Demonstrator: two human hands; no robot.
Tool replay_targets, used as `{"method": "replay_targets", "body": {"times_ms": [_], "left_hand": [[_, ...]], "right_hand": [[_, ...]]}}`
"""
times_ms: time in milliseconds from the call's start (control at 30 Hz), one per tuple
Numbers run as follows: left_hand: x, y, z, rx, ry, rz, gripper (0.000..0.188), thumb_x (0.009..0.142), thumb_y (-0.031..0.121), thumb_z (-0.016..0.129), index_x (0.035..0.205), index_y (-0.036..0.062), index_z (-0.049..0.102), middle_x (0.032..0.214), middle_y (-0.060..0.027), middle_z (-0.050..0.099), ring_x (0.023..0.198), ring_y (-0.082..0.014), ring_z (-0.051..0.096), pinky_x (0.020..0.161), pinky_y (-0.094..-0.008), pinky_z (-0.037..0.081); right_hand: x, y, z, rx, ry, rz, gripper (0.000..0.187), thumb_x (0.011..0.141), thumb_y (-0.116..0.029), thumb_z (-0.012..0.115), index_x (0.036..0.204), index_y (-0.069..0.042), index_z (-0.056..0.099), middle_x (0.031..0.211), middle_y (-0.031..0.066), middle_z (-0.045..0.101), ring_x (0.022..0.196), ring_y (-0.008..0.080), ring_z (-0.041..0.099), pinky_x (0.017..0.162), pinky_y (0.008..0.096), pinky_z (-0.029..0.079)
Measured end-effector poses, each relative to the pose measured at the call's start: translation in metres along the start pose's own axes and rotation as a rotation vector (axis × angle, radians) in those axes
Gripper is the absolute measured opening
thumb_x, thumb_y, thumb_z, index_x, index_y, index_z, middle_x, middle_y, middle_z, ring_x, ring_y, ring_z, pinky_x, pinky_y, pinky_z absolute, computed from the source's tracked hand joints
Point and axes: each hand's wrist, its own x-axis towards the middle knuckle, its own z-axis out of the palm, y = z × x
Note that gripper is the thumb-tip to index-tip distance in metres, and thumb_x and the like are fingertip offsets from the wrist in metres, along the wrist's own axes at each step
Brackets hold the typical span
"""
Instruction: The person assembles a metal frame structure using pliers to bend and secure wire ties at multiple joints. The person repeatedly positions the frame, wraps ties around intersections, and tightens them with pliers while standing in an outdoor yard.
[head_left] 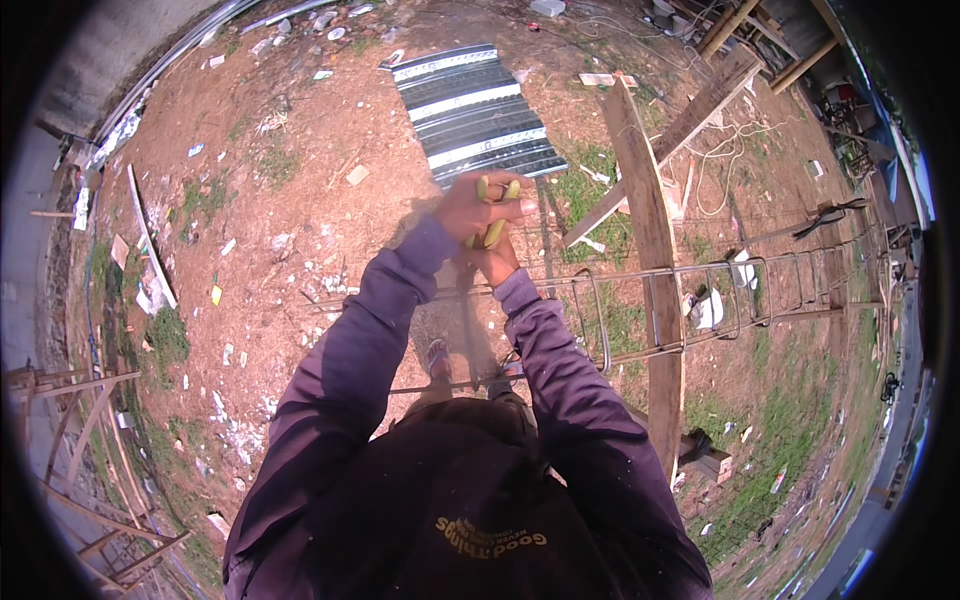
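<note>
My hands meet in front of me at the middle of the view, above the steel bars. My left hand is closed around yellow-green handles, seemingly of pliers or pincers; the tool's jaws are hidden. Just below it, my right hand is closed against the lower part of those handles. Its fingers are partly covered, so what lies in them cannot be made out. Nearest to both hands is a long rebar cage with rectangular stirrups, running off to the right.
An upright wooden post and a slanting plank stand at the right by the cage. A striped corrugated sheet lies beyond my hands. A white object sits behind the bars. Timber framing stands at the left; litter dots the soil.
</note>
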Motion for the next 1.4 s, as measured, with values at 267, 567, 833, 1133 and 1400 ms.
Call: {"method": "replay_targets", "body": {"times_ms": [267, 567, 833, 1133, 1400], "left_hand": [[0.030, 0.003, -0.014, -0.037, 0.140, -0.275, 0.033, 0.075, 0.024, 0.084, 0.089, 0.0012, 0.065, 0.074, -0.0074, 0.065, 0.068, -0.0151, 0.066, 0.060, -0.0277, 0.055], [0.066, -0.015, -0.017, 0.745, 0.312, -0.206, 0.085, 0.064, 0.059, 0.081, 0.115, -0.0044, 0.058, 0.103, -0.0226, 0.065, 0.099, -0.0310, 0.065, 0.087, -0.0382, 0.051], [-0.017, 0.002, 0.052, 0.561, 0.456, 0.180, 0.037, 0.080, 0.030, 0.078, 0.088, 0.0057, 0.050, 0.064, -0.0091, 0.055, 0.056, -0.0221, 0.057, 0.054, -0.0365, 0.047], [-0.086, -0.018, 0.079, 0.379, 0.500, 0.434, 0.033, 0.080, 0.021, 0.079, 0.089, 0.0062, 0.051, 0.058, -0.0033, 0.045, 0.047, -0.0153, 0.043, 0.047, -0.0311, 0.038], [-0.032, 0.010, 0.027, -0.087, 0.565, 0.086, 0.027, 0.085, 0.022, 0.077, 0.072, 0.0030, 0.062, 0.061, 0.0032, 0.057, 0.054, -0.0029, 0.044, 0.052, -0.0211, 0.037]], "right_hand": [[0.025, 0.013, -0.009, 0.110, -0.081, 0.183, 0.023, 0.082, -0.008, 0.067, 0.102, 0.001, 0.061, 0.074, 0.0057, 0.064, 0.059, 0.0165, 0.061, 0.060, 0.0291, 0.049], [0.051, 0.028, 0.010, 0.282, 0.464, 0.235, 0.020, 0.086, -0.016, 0.066, 0.096, 0.001, 0.060, 0.078, 0.0076, 0.060, 0.060, 0.0171, 0.059, 0.053, 0.0314, 0.049], [-0.009, 0.082, 0.038, -0.165, 0.575, -0.137, 0.039, 0.079, -0.025, 0.073, 0.105, 0.000, 0.057, 0.087, 0.0103, 0.061, 0.072, 0.0219, 0.059, 0.062, 0.0359, 0.046], [-0.081, 0.045, 0.022, -0.387, 0.209, -0.061, 0.059, 0.070, -0.031, 0.079, 0.114, -0.001, 0.054, 0.100, 0.0143, 0.057, 0.090, 0.0283, 0.054, 0.076, 0.0408, 0.041], [-0.014, 0.016, 0.041, -0.972, 0.392, -0.239, 0.077, 0.062, -0.036, 0.084, 0.122, -0.002, 0.051, 0.111, 0.0178, 0.054, 0.105, 0.0339, 0.049, 0.089, 0.0451, 0.036]]}}
